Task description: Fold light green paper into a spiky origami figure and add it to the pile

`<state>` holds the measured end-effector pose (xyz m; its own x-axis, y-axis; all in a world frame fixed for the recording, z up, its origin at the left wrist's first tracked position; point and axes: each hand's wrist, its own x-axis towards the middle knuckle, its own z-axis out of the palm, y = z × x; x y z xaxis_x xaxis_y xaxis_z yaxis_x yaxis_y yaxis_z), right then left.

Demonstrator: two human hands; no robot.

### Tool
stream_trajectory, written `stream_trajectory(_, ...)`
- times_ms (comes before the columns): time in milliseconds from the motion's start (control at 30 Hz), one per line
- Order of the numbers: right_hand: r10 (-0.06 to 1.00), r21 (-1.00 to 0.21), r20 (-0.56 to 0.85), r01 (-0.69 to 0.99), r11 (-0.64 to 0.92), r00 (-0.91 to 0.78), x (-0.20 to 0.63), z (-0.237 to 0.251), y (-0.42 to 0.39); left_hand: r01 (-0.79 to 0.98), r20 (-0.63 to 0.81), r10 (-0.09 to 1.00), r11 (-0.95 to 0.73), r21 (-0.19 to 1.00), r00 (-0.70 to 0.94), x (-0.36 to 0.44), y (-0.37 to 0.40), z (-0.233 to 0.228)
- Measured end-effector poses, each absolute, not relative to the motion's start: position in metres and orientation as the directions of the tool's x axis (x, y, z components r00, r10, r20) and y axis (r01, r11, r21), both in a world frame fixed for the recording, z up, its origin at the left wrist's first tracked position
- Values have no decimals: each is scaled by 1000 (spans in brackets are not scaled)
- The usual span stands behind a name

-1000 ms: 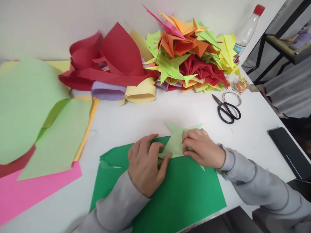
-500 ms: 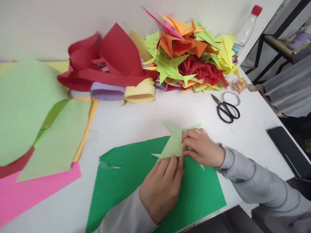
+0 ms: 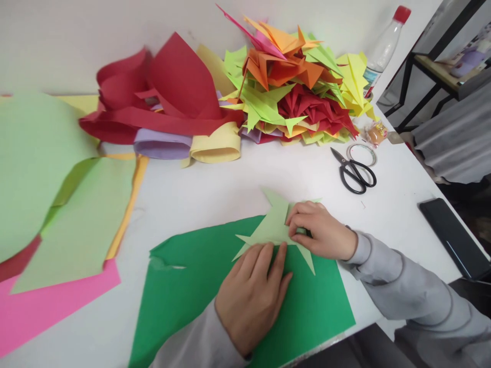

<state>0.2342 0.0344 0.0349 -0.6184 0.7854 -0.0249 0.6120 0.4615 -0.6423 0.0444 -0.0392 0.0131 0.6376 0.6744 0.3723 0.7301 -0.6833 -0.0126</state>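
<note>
A light green folded paper shape (image 3: 270, 228) with several points lies on a dark green sheet (image 3: 199, 286) near the table's front edge. My left hand (image 3: 253, 296) lies flat on the dark green sheet, its fingertips pressing the folded shape's lower edge. My right hand (image 3: 320, 231) pinches and holds down the shape's right side with curled fingers. Part of the shape is hidden under both hands.
A heap of folded paper cranes (image 3: 299, 92) and curled red, purple and yellow sheets (image 3: 169, 107) fill the back of the white table (image 3: 215, 189). Light green and pink sheets (image 3: 57, 214) lie left. Black scissors (image 3: 355, 171), a tape roll (image 3: 362, 152), a bottle (image 3: 383, 48) and a dark phone (image 3: 452, 237) sit right.
My left hand slid from the shape's left side down to its lower edge. The shape's lower right point now shows. My right hand stayed on the shape.
</note>
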Motion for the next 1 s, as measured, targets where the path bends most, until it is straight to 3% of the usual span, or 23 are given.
stream_trajectory(333, 786, -629, -5, 613, 478, -618, 233, 32, 33, 784, 324, 768, -611, 111, 553, 46, -45, 4)
stream_trajectory(1000, 768, -625, -30, 612, 485, -639, 233, 32, 36, 779, 358, 760, -615, 124, 543, 45, -48, 1)
